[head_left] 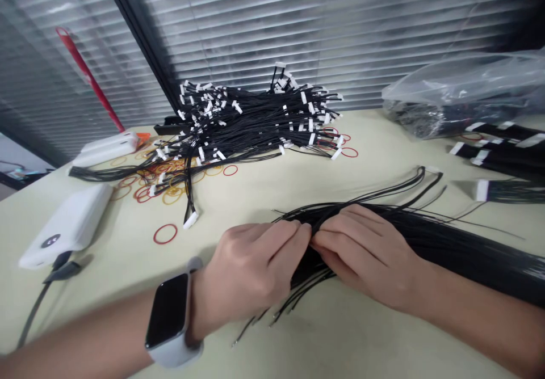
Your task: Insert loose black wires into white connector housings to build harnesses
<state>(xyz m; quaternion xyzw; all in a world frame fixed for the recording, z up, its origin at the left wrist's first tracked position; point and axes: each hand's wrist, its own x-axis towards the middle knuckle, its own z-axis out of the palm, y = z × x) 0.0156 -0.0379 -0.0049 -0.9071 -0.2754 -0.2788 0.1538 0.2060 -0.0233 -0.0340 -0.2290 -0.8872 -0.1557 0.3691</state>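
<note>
My left hand (251, 271) and my right hand (366, 257) meet near the middle of a long bundle of thin black wires (443, 237), and both pinch it between fingers and thumbs. The bundle runs off to the right edge, with loose ends fanning out below my hands. Behind them lies a large heap of black wires (255, 118) with small white connectors on their ends, out of reach of my fingers. A white smartwatch (168, 311) sits on my left wrist.
Red and yellow rubber bands (165, 234) lie scattered on the pale table (85, 311). Two white power banks (66, 226) sit at the left, one with a dark cable. Wire bundles (498, 152) and a plastic bag (464, 92) lie at the right; window blinds stand behind.
</note>
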